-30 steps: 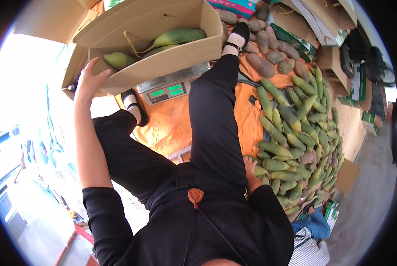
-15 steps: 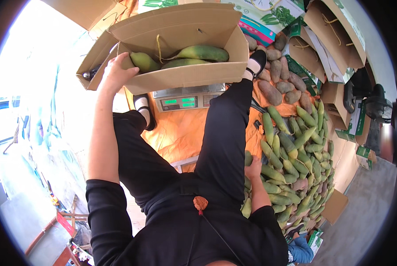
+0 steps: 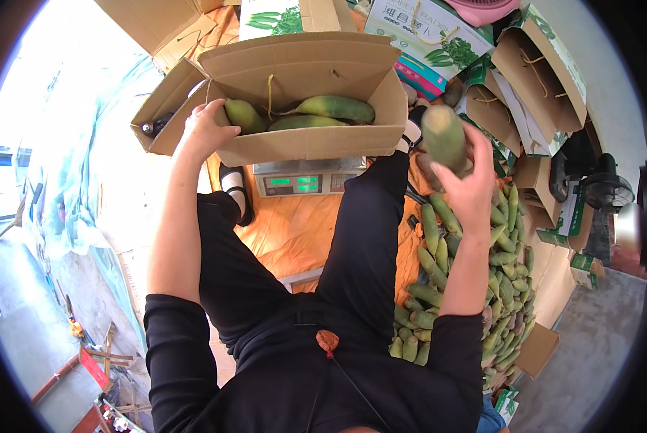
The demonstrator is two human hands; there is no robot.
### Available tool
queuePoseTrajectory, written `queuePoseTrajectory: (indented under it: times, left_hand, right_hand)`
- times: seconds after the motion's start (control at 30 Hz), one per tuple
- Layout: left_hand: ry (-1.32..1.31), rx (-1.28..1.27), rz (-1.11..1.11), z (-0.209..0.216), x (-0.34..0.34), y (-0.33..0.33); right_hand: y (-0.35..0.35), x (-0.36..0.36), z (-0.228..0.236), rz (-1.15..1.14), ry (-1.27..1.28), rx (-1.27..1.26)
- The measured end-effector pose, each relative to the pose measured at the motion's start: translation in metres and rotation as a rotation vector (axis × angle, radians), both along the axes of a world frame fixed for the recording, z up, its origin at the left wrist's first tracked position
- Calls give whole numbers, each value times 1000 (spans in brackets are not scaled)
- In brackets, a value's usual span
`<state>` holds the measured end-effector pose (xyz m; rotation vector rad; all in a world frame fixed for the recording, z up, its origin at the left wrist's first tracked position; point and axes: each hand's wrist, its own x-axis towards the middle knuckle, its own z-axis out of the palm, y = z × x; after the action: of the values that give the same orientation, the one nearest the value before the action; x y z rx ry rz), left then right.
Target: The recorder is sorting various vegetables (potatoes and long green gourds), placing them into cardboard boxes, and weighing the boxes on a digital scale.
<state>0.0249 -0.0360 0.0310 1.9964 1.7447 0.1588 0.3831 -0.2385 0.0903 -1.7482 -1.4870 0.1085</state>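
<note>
An open cardboard box (image 3: pixel 309 146) rests on a digital scale (image 3: pixel 351 175) in front of me. Several green radishes (image 3: pixel 336 108) lie inside it. My left hand (image 3: pixel 206 131) grips the box at its near left corner, fingertips over the rim beside the leftmost radish (image 3: pixel 245 117). To the right of the box, my right hand (image 3: pixel 471 186) holds up a thick green radish (image 3: pixel 444 137), somewhat blurred, with its pale end toward the top. The fingers wrap round its right side and lower end.
A large pile of green radishes (image 3: pixel 511 289) covers the floor at my right. Printed cartons (image 3: pixel 424 43) and open boxes (image 3: pixel 547 79) stand beyond, with a pink basket (image 3: pixel 482 9) at the back. A small fan (image 3: pixel 606 189) is at far right. Orange sheeting (image 3: pixel 265 242) lies between my legs.
My right hand has risen from the pile at my right side to beside the box, bringing a green radish. The left hand keeps its hold on the box corner.
</note>
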Motion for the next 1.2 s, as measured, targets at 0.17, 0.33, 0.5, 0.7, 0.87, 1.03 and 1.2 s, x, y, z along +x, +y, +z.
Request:
queuePoseTrajectory:
  times: [0.17,0.33,0.5,0.7,0.87,1.03,1.2]
  left_hand:
    - [-3,14,-1,-3,-1,-2]
    - [11,13,-7,-3,-1,-1]
    - [4,44,-43,-8,-5,5]
    - [-7,66,-47,-16,-12,10]
    - [-72,87,-142,-14,-12,13]
    - [-46,18,-56,-5,-11,7]
    - [-90,3,-81,-17,-6,16]
  right_hand:
    - [65,-55,44,282,-129,111]
    - [121,-108,19,429,-174,105]
    - [137,-141,-24,406,-241,-42]
    - [85,-78,-29,328,281,11]
    - [-18,21,-113,-100,676,-171]
    - [-150,63,-207,-432,575,-477]
    - [-293,80,-289,-752,443,-783]
